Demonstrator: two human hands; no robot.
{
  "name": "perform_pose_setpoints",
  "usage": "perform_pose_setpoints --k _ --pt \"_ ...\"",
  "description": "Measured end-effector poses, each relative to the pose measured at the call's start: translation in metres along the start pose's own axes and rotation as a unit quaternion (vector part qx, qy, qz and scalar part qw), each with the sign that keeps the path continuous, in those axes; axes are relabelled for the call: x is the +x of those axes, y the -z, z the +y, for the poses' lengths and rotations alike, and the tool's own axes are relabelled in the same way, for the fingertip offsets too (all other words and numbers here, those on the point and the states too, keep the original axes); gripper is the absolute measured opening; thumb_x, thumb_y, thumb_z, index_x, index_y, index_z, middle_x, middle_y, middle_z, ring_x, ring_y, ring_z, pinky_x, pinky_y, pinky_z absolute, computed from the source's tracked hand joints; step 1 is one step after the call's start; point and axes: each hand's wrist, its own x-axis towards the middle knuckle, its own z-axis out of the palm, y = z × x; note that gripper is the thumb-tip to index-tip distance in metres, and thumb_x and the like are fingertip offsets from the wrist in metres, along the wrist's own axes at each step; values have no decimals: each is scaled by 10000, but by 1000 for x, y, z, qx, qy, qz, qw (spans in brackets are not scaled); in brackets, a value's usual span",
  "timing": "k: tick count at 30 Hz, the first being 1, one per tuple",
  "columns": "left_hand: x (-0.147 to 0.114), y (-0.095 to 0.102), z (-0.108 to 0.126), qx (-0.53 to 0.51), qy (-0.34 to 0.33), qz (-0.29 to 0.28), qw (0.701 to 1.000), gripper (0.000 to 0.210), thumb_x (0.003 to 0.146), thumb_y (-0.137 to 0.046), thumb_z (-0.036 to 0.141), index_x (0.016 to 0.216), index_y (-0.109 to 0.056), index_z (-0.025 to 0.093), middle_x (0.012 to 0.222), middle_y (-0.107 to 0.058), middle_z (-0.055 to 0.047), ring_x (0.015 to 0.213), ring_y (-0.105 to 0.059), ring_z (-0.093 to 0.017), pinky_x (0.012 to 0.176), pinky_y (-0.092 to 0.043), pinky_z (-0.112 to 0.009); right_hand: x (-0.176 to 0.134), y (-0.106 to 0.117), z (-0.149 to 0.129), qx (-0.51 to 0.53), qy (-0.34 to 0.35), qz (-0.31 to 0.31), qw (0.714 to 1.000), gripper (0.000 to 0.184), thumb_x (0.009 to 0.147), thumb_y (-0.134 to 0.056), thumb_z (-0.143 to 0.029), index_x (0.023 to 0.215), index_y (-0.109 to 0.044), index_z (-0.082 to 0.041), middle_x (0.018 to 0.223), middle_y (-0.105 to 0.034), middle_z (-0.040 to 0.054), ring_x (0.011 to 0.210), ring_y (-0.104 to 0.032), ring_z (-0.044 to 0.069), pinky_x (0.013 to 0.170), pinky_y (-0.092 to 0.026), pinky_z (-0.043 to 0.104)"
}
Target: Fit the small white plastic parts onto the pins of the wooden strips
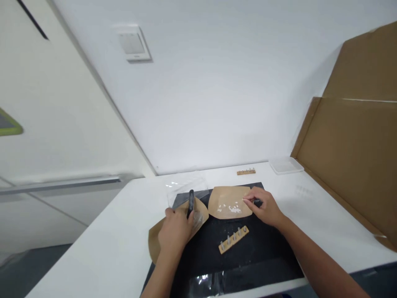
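My left hand (176, 229) is closed around a slim black handle (191, 199) that stands up from its fingers; the lower end is hidden. Beneath that hand lies a brown paper tray (154, 240) with something clear and shiny in it. My right hand (263, 207) is in a pinch at the right edge of a second brown paper tray (228, 193), which bears several small white pieces (235, 209). A short black object (257, 203) shows within its fingers, its kind unclear. Nearer me, a wooden strip with upright clear pegs (234, 239) lies on the black mat (260, 248).
A similar wooden strip (246, 171) lies at the back by the wall. Clear plastic packaging (186, 184) is behind my left hand, and a clear shallow container (285, 165) sits back right. A large open cardboard box (353, 165) borders the right side of the white table (124, 244).
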Motion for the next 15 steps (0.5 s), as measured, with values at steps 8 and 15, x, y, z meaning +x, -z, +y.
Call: perform_pose_setpoints --k 8,15 --pt "24 10 -10 -42 -75 -16 996 287 984 -552 376 1036 -757 182 984 -761 -159 947 -715 -347 785 -520 -396 -3 0 1 -45 -11 -45 998 107 1016 -637 -276 931 -690 -237 813 -663 26 695 -607 171 637 -479 309" --pt "22 25 27 -177 -225 18 958 234 969 -610 356 912 -796 226 946 -767 -114 1009 -665 -328 972 -471 -437 -7 -6 -7 -60 -2 -51 997 111 1024 -606 -240 914 -621 -245 837 -664 24 752 -641 190 681 -510 322"
